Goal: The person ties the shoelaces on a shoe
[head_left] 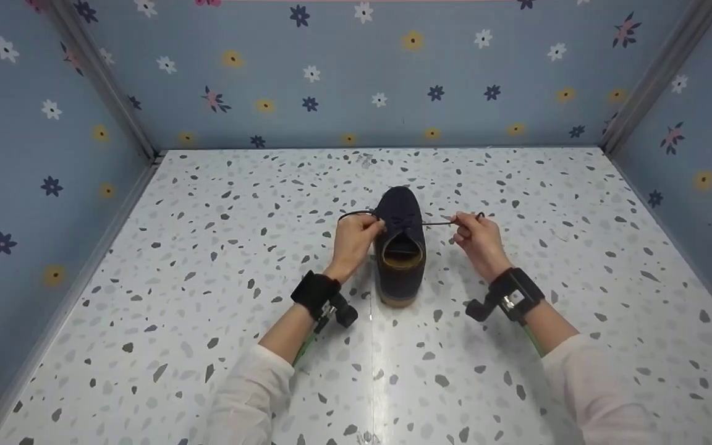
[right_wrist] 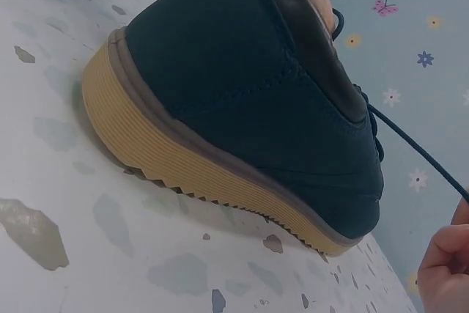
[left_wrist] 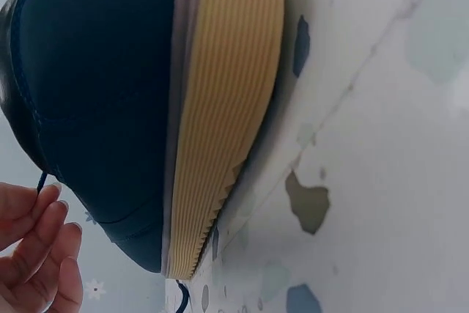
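Observation:
A dark navy lace-up shoe (head_left: pixel 401 284) with a ribbed tan sole (left_wrist: pixel 227 71) stands upright on the speckled surface, toe pointing away. My left hand (head_left: pixel 355 240) is close against the shoe's left side and pinches a dark shoelace (left_wrist: pixel 42 179) between thumb and fingers near the lacing. To the right of the shoe, my right hand (head_left: pixel 479 240) pinches the other lace end (right_wrist: pixel 418 144), which runs taut and straight from the lacing. A short tail of that lace sticks out beyond the fingers. Part of the left lace loops out over the left hand.
The white terrazzo-patterned surface (head_left: pixel 207 309) extends around the shoe. Blue flower-print panels (head_left: pixel 356 74) enclose it at the back and on both sides, joined by grey metal corner posts (head_left: pixel 665 74). Each wrist wears a black strap (head_left: pixel 317 293) with a small camera.

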`<act>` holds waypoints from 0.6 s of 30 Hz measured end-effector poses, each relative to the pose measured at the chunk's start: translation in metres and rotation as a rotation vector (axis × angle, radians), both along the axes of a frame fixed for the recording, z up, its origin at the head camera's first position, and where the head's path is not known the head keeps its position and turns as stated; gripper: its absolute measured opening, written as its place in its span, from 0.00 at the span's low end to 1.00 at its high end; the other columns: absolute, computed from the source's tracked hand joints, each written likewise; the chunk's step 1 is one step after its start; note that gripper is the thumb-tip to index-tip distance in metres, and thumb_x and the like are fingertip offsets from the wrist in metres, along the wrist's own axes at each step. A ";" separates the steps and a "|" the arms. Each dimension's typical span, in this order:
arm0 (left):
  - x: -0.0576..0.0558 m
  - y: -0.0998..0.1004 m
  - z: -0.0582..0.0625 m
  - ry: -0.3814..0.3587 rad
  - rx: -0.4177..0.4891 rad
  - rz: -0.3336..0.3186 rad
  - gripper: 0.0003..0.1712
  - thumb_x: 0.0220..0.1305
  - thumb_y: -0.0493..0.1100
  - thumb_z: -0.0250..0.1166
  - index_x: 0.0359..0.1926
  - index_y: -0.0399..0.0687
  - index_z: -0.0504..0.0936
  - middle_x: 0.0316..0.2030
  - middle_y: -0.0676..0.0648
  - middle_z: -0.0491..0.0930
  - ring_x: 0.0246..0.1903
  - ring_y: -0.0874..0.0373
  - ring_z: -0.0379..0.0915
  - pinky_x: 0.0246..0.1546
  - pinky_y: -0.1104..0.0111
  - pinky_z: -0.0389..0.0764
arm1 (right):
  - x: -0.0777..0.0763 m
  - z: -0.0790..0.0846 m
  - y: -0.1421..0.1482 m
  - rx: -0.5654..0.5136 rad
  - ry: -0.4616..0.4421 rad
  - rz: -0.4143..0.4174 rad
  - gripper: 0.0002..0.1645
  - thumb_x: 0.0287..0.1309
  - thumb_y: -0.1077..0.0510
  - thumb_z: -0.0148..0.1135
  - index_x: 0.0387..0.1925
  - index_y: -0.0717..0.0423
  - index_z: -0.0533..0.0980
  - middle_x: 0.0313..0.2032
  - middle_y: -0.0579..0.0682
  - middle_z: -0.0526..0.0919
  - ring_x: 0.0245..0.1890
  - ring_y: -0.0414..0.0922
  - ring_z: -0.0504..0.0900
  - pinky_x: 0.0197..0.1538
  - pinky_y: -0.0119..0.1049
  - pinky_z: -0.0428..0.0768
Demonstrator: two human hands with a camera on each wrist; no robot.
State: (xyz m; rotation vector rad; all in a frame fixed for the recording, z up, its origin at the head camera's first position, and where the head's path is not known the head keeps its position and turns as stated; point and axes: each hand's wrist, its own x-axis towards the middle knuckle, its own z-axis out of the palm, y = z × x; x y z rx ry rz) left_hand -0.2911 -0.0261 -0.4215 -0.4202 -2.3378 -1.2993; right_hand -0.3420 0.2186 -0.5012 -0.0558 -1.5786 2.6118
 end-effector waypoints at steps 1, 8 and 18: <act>0.000 0.001 0.000 -0.002 0.015 -0.001 0.07 0.39 0.40 0.55 0.11 0.48 0.74 0.10 0.58 0.67 0.12 0.67 0.58 0.15 0.75 0.59 | 0.000 0.000 -0.001 0.002 -0.004 -0.002 0.21 0.34 0.55 0.54 0.29 0.68 0.64 0.26 0.57 0.66 0.14 0.37 0.59 0.17 0.30 0.61; 0.000 0.008 0.003 0.006 0.053 0.015 0.09 0.42 0.45 0.53 0.13 0.47 0.72 0.11 0.57 0.66 0.13 0.68 0.58 0.14 0.77 0.60 | -0.002 0.003 -0.005 -0.009 -0.026 0.024 0.21 0.35 0.54 0.54 0.29 0.67 0.65 0.22 0.54 0.65 0.14 0.39 0.60 0.17 0.32 0.61; -0.009 0.020 0.001 0.016 0.109 -0.016 0.05 0.44 0.41 0.52 0.18 0.44 0.70 0.14 0.54 0.68 0.15 0.67 0.62 0.17 0.76 0.62 | -0.008 0.002 -0.007 -0.030 0.003 0.015 0.19 0.35 0.55 0.53 0.29 0.66 0.65 0.25 0.54 0.67 0.14 0.37 0.58 0.15 0.29 0.58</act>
